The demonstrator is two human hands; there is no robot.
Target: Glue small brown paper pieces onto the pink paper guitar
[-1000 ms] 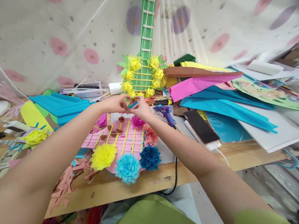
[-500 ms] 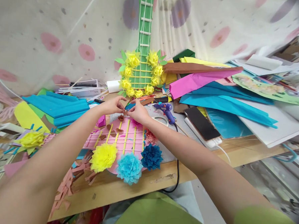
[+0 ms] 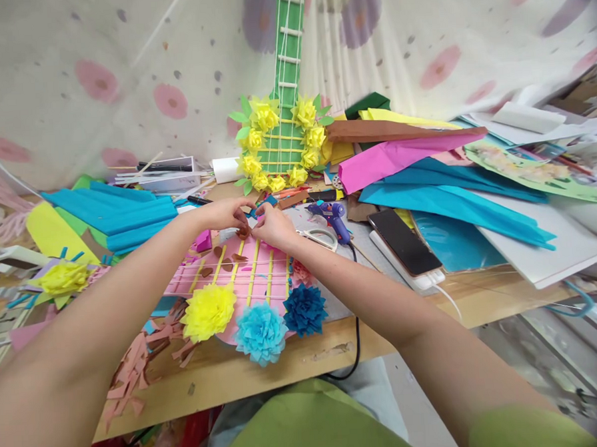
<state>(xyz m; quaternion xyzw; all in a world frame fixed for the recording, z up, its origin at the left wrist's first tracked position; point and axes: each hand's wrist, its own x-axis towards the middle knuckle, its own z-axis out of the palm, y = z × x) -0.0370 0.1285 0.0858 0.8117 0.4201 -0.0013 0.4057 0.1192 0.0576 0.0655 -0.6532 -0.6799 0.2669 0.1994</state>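
Note:
Both my hands meet over the top of a pink paper guitar [image 3: 241,280] that lies flat on the wooden table. My left hand [image 3: 225,214] and my right hand [image 3: 273,226] pinch a small piece together; it looks like a small brown paper bit [image 3: 243,232], though the fingers mostly hide it. Yellow strips run across the pink guitar. A yellow flower [image 3: 208,311], a light blue flower [image 3: 261,332] and a dark blue flower [image 3: 304,308] sit on its near edge. Small brown leaf shapes [image 3: 225,264] lie on its face.
A green paper guitar [image 3: 284,84] ringed with yellow flowers leans on the curtain behind. A blue glue gun [image 3: 334,215], scissors [image 3: 319,237] and a phone [image 3: 403,242] lie to the right. Folded coloured paper sheets [image 3: 426,183] pile at both sides. Pink scraps [image 3: 131,372] litter the table's near edge.
My two hands have come down a little toward the top of the pink guitar, still pinched together. The scissors beside the glue gun have come into sight.

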